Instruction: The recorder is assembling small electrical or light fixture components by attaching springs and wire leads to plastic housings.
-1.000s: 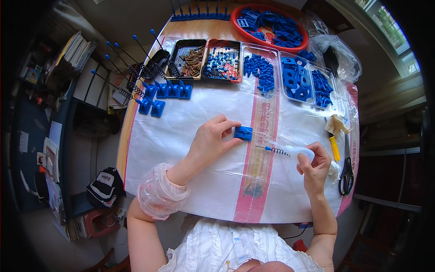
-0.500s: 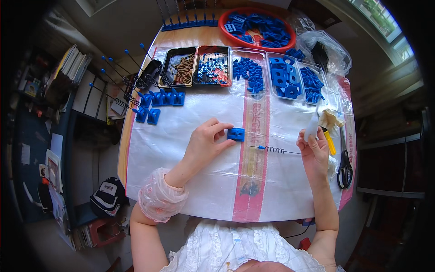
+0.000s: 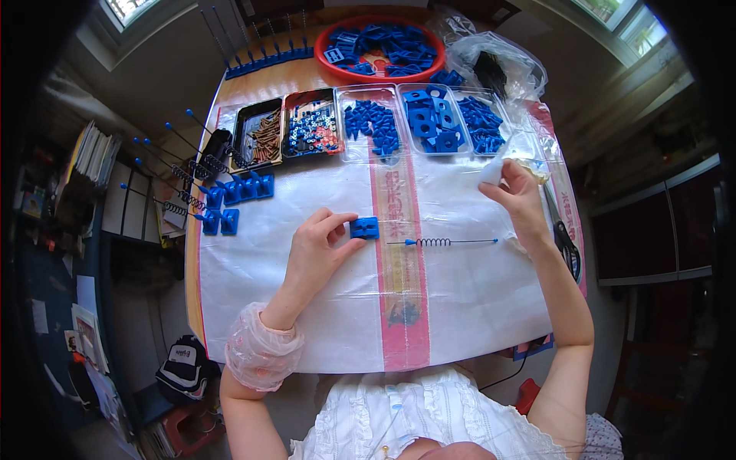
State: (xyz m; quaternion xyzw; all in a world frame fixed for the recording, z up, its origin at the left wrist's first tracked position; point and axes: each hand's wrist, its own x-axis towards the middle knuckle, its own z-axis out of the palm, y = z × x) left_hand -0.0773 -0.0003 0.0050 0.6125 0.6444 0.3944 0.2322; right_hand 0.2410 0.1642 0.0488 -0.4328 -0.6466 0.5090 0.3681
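My left hand (image 3: 316, 249) pinches a small blue plastic block (image 3: 365, 228) with a slot on its upper face, at the tablecloth's middle. To its right, apart from it, lies a thin rod with a black coil spring (image 3: 434, 242) and a blue cone-shaped piece at the spring's left end. Beyond the rod's right end, my right hand (image 3: 519, 198) is closed on a small white squeeze bottle (image 3: 493, 173). The bottle is tilted, its narrow end toward the far right. My fingers partly cover it.
Along the back stand trays of screws (image 3: 266, 136), nuts (image 3: 310, 126) and blue parts (image 3: 372, 123). A red basin (image 3: 438, 65) of blue pieces sits behind them. Finished spring-rod assemblies (image 3: 249, 188) stand at left. Black scissors (image 3: 566, 249) lie near the right edge.
My right hand has moved away from me with the bottle, toward the trays, and the bottle has tilted. My left hand keeps its pinch on the block. The whole view has shifted.
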